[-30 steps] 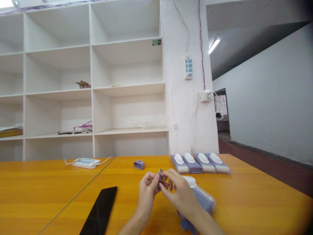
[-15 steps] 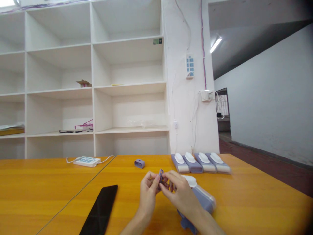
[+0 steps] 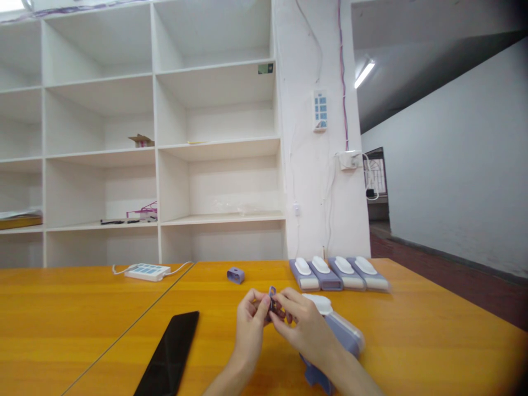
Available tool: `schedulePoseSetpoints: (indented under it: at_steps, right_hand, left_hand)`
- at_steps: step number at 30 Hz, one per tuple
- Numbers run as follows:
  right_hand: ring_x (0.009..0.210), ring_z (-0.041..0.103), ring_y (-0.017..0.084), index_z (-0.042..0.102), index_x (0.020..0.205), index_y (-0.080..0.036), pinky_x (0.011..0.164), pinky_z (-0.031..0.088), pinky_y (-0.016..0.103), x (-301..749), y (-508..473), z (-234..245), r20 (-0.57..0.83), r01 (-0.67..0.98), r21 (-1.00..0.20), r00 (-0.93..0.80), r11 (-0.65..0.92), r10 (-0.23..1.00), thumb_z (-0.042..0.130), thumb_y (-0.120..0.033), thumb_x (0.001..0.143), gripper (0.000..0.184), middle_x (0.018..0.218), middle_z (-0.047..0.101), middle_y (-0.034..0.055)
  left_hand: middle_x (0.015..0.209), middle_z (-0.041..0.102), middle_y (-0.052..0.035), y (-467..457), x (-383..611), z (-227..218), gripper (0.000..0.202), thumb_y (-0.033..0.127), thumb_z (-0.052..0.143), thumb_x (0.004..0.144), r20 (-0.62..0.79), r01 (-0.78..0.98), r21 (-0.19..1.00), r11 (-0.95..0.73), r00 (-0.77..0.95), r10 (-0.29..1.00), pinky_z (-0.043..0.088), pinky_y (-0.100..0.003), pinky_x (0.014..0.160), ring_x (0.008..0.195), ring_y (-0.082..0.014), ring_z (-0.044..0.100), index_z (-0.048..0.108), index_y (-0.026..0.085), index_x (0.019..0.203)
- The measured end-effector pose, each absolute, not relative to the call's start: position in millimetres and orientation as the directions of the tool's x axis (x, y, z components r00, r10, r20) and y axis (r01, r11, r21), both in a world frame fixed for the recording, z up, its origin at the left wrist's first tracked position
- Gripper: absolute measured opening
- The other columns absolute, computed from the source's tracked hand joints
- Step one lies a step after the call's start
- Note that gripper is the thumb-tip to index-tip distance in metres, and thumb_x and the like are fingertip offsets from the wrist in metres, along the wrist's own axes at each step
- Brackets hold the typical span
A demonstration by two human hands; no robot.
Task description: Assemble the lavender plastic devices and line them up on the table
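Observation:
My left hand [image 3: 249,320] and my right hand [image 3: 303,324] meet above the orange table [image 3: 82,319], both pinching a small purple plastic piece [image 3: 271,292] between their fingertips. Just behind my right hand lies a purple and white device [image 3: 340,333] on the table, partly hidden by my wrist and forearm. A small purple cap [image 3: 235,275] sits farther back on the table.
Several purple and white devices [image 3: 339,273] lie in a row at the table's far edge. A black phone [image 3: 169,355] lies at the front left, a white power strip [image 3: 147,271] at the back left. White shelving [image 3: 157,137] stands behind the table.

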State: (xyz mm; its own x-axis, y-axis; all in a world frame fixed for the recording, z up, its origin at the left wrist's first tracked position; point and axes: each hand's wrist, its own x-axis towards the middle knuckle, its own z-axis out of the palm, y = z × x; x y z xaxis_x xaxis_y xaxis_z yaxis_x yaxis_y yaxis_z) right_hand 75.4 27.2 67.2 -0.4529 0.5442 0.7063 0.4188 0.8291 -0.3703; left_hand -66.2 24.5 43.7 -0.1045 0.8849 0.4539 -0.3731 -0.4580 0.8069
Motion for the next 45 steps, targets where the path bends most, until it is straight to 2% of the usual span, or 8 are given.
schedulePoseSetpoints:
  at_steps: [4,13,17,22,26,35,39,45]
  right_hand:
    - [0.073,0.055,0.014,0.061,0.089,-0.021,0.067,0.042,0.025,75,27,70,0.702,0.409,-0.384,-0.453,0.827,0.55,0.057,-0.014,0.091,0.008,0.083,0.054,-0.0009]
    - [0.073,0.057,0.014,0.067,0.095,-0.021,0.066,0.043,0.024,75,28,62,0.705,0.376,-0.416,-0.442,0.828,0.555,0.056,-0.014,0.091,0.013,0.084,0.058,0.0007]
    - [0.073,0.058,0.014,0.07,0.09,-0.022,0.067,0.043,0.025,74,29,62,0.715,0.388,-0.456,-0.376,0.801,0.59,0.06,-0.016,0.091,0.012,0.081,0.061,-0.0002]
    - [0.071,0.06,0.015,0.073,0.082,-0.022,0.065,0.041,0.026,75,31,66,0.697,0.376,-0.546,-0.291,0.749,0.655,0.068,-0.018,0.086,0.007,0.075,0.066,-0.0017]
    - [0.068,0.059,0.015,0.07,0.071,-0.021,0.064,0.04,0.026,76,32,67,0.679,0.353,-0.572,-0.302,0.74,0.669,0.068,-0.02,0.087,0.015,0.071,0.065,-0.0024]
    - [0.073,0.062,0.016,0.073,0.083,-0.022,0.067,0.042,0.026,77,35,69,0.664,0.306,-0.632,-0.259,0.712,0.701,0.07,-0.02,0.085,0.004,0.076,0.068,-0.0019]
    - [0.077,0.062,0.017,0.073,0.085,-0.021,0.071,0.043,0.027,78,36,67,0.662,0.328,-0.622,-0.265,0.711,0.701,0.071,-0.02,0.084,0.003,0.079,0.068,-0.0006]
    - [0.077,0.06,0.016,0.071,0.087,-0.021,0.072,0.043,0.027,78,32,66,0.678,0.372,-0.553,-0.319,0.746,0.662,0.066,-0.017,0.086,0.007,0.082,0.065,-0.0005]
  left_hand:
    - [0.067,0.067,-0.0007,25,-67,44,0.028,0.037,0.076,0.079,0.477,-0.342,0.807,-0.481,-0.103,0.873,0.05,-0.021,0.058,0.061,-0.0135,0.063,0.058,0.016,0.073]
    - [0.072,0.068,-0.0028,27,-70,42,0.027,0.038,0.076,0.079,0.472,-0.333,0.822,-0.461,-0.053,0.88,0.053,-0.026,0.064,0.065,-0.0159,0.066,0.061,0.015,0.076]
    - [0.073,0.067,-0.0008,28,-70,41,0.028,0.037,0.078,0.078,0.445,-0.353,0.827,-0.438,-0.065,0.893,0.053,-0.024,0.064,0.068,-0.0145,0.065,0.06,0.016,0.074]
    - [0.074,0.069,-0.0035,26,-68,40,0.032,0.04,0.081,0.074,0.429,-0.356,0.832,-0.425,-0.072,0.9,0.055,-0.026,0.065,0.068,-0.0165,0.066,0.061,0.015,0.072]
    - [0.07,0.068,-0.0024,26,-67,38,0.032,0.04,0.079,0.076,0.44,-0.343,0.836,-0.429,-0.048,0.897,0.056,-0.028,0.062,0.062,-0.0153,0.064,0.06,0.015,0.073]
    - [0.078,0.07,-0.0047,28,-67,41,0.026,0.035,0.075,0.082,0.452,-0.404,0.816,-0.413,0.001,0.892,0.056,-0.028,0.062,0.066,-0.0157,0.066,0.06,0.014,0.076]
    - [0.081,0.072,-0.0057,32,-68,36,0.025,0.035,0.074,0.083,0.436,-0.433,0.814,-0.387,0.014,0.9,0.056,-0.029,0.063,0.065,-0.0161,0.067,0.059,0.015,0.079]
    - [0.085,0.072,-0.0047,35,-70,33,0.028,0.037,0.077,0.079,0.387,-0.427,0.822,-0.378,-0.069,0.919,0.055,-0.025,0.064,0.075,-0.0163,0.067,0.057,0.017,0.08]
